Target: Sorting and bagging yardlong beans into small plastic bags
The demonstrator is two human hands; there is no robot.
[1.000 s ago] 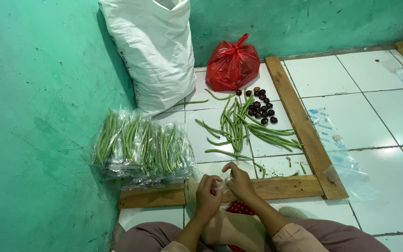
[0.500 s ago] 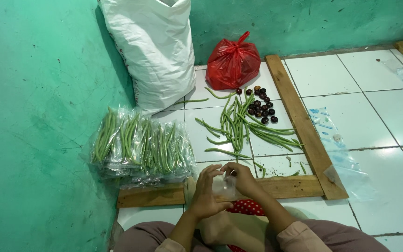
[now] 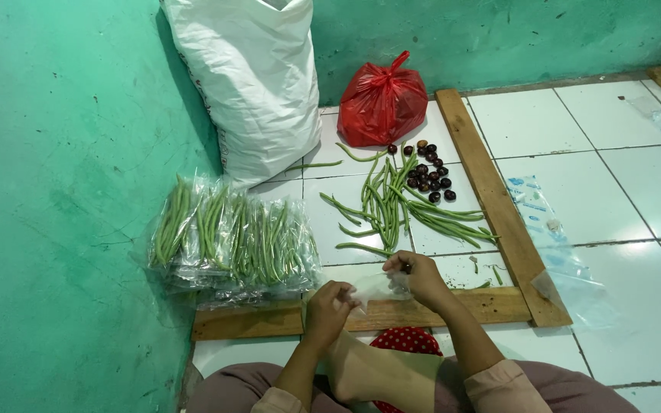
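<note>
Packed bags: clear bags (image 3: 231, 245) filled with green beans lie stacked along the floor's left edge, against the green wall, just behind the near wooden plank (image 3: 376, 313).
White sack: a tall sack (image 3: 250, 84) leans in the far left corner; its contents do not show.
Red bag: a knotted red plastic bag (image 3: 382, 103) sits at the far wall, contents hidden.
Loose goods: green beans (image 3: 399, 210) lie spread on the tiles inside the plank frame, with small dark round fruits (image 3: 426, 172) just behind them.
Clear bag in hand: a thin transparent bag (image 3: 376, 289) is held over the near plank, hard to make out.
Left hand: (image 3: 327, 310) fingers closed on the bag's near end.
Right hand: (image 3: 416, 274) pinching the bag's far end, close to the left hand.
Cut off: the person's forearms and knees at the bottom edge.
</note>
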